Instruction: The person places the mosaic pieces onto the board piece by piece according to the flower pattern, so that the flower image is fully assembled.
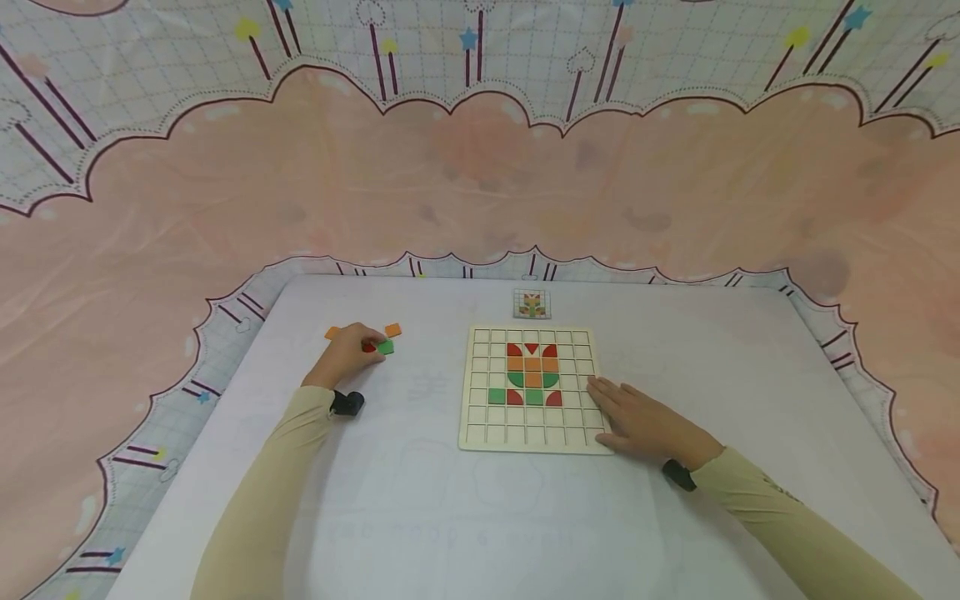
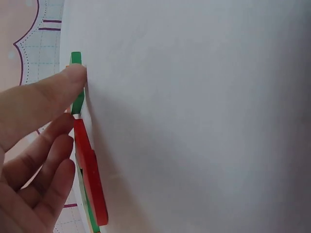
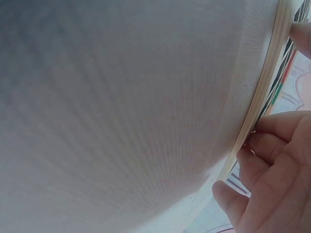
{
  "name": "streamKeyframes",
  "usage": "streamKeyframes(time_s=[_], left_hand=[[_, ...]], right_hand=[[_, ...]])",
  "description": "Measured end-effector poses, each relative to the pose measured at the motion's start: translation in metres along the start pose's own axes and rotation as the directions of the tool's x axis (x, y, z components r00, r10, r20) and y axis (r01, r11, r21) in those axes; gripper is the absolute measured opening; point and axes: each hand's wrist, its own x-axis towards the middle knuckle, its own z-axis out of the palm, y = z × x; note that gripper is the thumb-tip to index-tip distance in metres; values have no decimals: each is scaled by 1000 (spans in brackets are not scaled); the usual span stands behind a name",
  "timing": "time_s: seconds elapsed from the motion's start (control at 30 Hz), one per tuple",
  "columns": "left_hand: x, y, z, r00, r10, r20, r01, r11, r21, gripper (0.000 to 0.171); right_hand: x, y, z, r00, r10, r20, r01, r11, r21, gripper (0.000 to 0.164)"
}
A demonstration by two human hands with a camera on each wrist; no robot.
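Observation:
At the left of the table, my left hand (image 1: 347,353) pinches a green tile (image 2: 76,103) at its fingertips. In the left wrist view the thumb lies over the green tile, and a red tile (image 2: 91,172) sits just below the fingers. Orange tiles (image 1: 393,330) are around this hand, one partly behind it. My right hand (image 1: 651,422) rests at the right edge of a pale grid board (image 1: 480,429), its fingers straight. Red, orange and green pieces form a pattern on the board; its bottom row holds a green square (image 1: 497,397) at the left.
A small pattern card (image 1: 532,304) lies beyond the board's far edge. White covering (image 1: 420,517) spreads over the tabletop. Past the table's far edge is a peach cloth (image 1: 480,183) with a scalloped print.

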Motion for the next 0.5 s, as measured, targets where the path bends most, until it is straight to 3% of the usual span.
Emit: streamKeyframes(time_s=[0.5], left_hand=[[2, 1, 3, 999, -21, 35, 22, 999, -28, 33]], right_hand=[[-1, -3, -3, 1000, 8, 5, -8, 1000, 7, 76]])
